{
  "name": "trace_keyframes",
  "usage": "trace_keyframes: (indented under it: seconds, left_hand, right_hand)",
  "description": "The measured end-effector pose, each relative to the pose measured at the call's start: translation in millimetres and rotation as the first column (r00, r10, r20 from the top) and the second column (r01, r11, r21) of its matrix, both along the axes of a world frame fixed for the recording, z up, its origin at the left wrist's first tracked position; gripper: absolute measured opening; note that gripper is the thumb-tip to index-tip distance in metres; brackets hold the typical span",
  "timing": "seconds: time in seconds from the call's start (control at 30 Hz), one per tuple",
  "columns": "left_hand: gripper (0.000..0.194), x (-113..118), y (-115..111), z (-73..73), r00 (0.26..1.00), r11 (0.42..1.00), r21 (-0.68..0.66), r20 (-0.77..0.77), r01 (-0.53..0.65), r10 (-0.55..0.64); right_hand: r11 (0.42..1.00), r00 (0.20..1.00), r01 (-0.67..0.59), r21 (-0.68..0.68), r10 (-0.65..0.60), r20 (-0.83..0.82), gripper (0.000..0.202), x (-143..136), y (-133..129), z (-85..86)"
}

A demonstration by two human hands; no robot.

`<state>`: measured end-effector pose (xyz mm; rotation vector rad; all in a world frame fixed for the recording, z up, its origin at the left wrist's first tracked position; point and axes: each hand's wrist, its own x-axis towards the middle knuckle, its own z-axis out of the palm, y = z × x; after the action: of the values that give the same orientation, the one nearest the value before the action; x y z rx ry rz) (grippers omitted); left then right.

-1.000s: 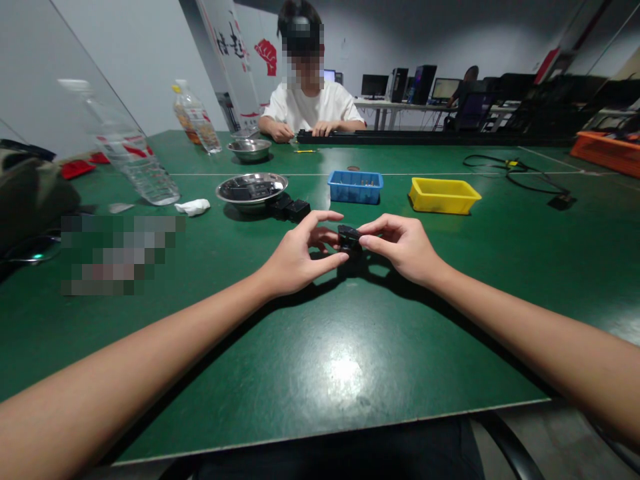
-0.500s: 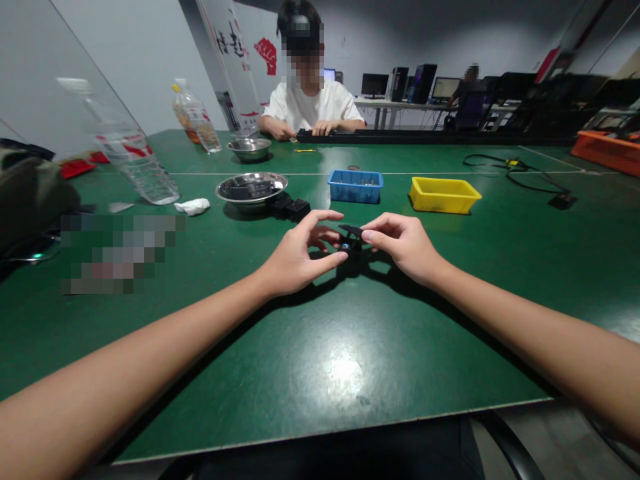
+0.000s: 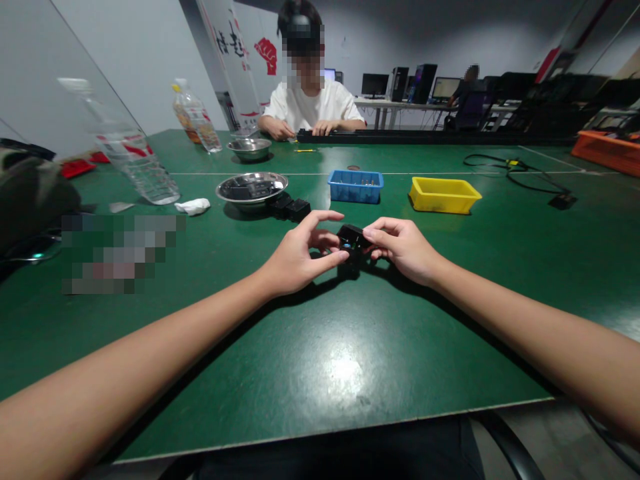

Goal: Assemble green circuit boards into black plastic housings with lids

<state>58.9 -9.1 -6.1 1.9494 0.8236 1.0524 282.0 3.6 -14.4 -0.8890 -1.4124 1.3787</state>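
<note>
Between my two hands, above the middle of the green table, is a small black part [image 3: 351,252] with a bluish shiny spot inside. My left hand [image 3: 307,255] grips its left side between thumb and fingers, the index finger raised and stretched over it. A thin black piece [image 3: 353,232] sits at the top of the part, pinched at its right end by the thumb and index finger of my right hand [image 3: 400,245]. The dark pieces overlap, so their exact contact is hard to make out.
Beyond my hands are black blocks [image 3: 296,210], a steel bowl [image 3: 235,200] with dark parts, a blue bin [image 3: 355,195] with small metal pieces and a yellow bin [image 3: 445,203]. Bottles [image 3: 135,163] stand left. Across the table, a person in a white shirt [image 3: 313,107] sits behind a long black bar.
The thin black piece has come down from a raised, tilted position onto the black part. My right hand has dropped slightly with it; my left hand has hardly moved.
</note>
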Motion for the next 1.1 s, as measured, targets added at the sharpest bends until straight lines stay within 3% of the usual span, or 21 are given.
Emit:
trace_keyframes:
  seconds: [0.37,0.7,0.97,1.1]
  left_hand:
    - [0.056,1.7,1.4,0.3,1.000,0.998,-0.065,0.030,0.010,-0.008]
    - [0.056,1.3,2.1,-0.3,0.999,0.998,-0.067,0.034,-0.011,0.014]
    - [0.055,0.3,1.6,0.2,0.997,0.997,0.043,-0.018,-0.070,0.071]
    - [0.051,-0.5,1.2,1.2,0.997,0.994,0.091,-0.051,-0.058,0.063]
  right_hand:
    - [0.992,0.997,0.012,0.122,-0.022,0.080,0.035,1.0,-0.8,1.1]
    - [0.951,0.975,-0.007,0.309,-0.062,0.214,0.027,2.8,-4.9,2.7]
    - [0.846,0.934,-0.046,0.532,-0.153,0.324,0.020,4.9,-8.4,4.7]
    - [0.817,0.929,-0.065,0.574,-0.161,0.334,0.019,5.2,-8.8,5.3]
